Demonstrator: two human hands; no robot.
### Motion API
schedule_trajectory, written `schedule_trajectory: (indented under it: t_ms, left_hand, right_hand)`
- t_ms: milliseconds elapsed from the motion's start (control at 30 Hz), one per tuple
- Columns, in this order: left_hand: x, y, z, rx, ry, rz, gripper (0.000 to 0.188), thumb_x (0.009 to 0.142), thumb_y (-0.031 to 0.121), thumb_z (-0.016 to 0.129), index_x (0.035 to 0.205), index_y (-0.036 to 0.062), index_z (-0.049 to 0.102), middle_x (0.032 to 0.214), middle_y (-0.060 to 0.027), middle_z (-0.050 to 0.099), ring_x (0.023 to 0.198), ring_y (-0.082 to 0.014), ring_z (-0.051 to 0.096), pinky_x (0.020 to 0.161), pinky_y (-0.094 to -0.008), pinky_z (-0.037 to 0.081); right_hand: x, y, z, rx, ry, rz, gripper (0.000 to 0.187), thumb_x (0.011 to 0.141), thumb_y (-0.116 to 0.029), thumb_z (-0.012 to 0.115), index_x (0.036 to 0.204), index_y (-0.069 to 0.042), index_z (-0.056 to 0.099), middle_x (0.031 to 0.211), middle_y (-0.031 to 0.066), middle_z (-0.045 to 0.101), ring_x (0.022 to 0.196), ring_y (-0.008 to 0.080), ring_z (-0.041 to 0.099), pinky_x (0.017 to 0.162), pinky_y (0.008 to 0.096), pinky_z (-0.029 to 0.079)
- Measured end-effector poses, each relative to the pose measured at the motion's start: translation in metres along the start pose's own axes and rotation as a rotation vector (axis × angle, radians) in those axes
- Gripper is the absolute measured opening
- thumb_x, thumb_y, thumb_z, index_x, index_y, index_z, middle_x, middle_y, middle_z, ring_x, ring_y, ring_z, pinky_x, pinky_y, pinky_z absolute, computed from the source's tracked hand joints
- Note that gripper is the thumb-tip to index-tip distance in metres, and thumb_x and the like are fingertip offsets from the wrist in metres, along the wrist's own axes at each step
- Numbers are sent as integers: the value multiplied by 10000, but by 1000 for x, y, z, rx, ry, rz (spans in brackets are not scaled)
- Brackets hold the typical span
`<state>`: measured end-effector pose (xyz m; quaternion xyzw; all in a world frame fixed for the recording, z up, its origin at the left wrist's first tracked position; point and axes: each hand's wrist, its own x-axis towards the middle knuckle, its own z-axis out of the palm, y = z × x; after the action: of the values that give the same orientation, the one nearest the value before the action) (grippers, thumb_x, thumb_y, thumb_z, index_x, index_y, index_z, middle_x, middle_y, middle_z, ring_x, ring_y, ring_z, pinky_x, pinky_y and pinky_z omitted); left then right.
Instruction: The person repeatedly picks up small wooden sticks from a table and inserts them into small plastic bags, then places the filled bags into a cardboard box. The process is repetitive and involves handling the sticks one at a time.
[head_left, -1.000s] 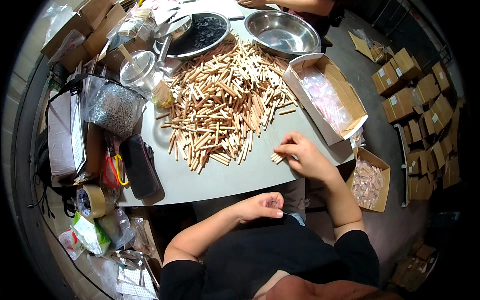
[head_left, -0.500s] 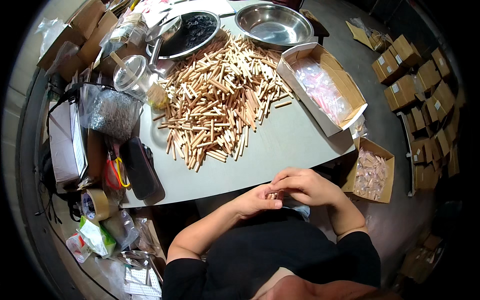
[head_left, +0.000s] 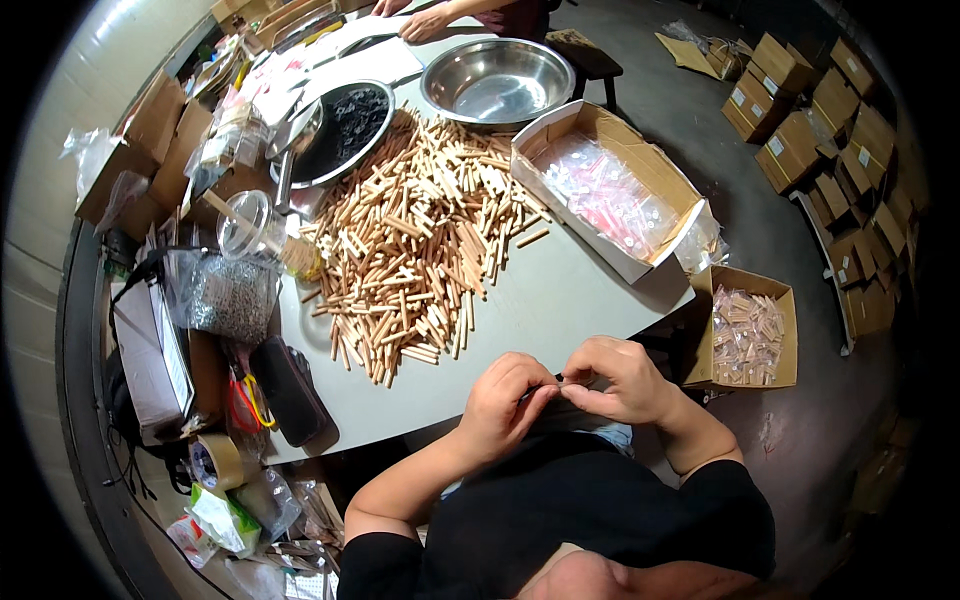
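Whitish light, seemingly from above, brightens the tabletop (head_left: 585, 305) and the wooden dowels (head_left: 420, 250); the steel basin (head_left: 498, 95) catches glare (a pale patch inside); the floor (head_left: 810, 430) at right falls dim; edges bow toward a black fisheye rim; detail between the fingertips (head_left: 580, 396) is perhaps slightly blurred, too small to judge.

Fingertips of the left hand (head_left: 505, 397) and right hand (head_left: 618, 380) all but cover the small item (head_left: 559, 380) pinched between them (too little shows to tell what it is). The heap of wooden dowels (head_left: 412, 235) hides the tabletop (head_left: 575, 295) beneath it. Black pieces (head_left: 357, 122) blur into one dark mass. The upper edge cuts off a co-worker (head_left: 495, 20); outer cartons (head_left: 868, 310) fade into the black rim.
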<state>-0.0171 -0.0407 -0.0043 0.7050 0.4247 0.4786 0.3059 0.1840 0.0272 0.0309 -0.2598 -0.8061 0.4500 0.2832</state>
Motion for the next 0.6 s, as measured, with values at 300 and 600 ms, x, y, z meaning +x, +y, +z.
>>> schedule_trajectory:
  t_ms: [300,600]
  left_hand:
    - [56,11,8,-25,-206,-30,78,870,36,696,885,17,621,838,-123,625,780,-281,617,706,-348,496]
    - [236,-74,15,643,-204,133,131,883,78,591,956,-1,665,943,-203,683,945,-377,638,851,-440,509]
  right_hand:
    - [-21,18,-30,-98,93,-121,153,788,-66,697,771,-4,558,730,135,527,694,327,536,646,396,448]
    - [-121,50,-118,-672,895,415,243,851,-85,709,722,15,529,701,83,515,603,192,467,559,343,375]
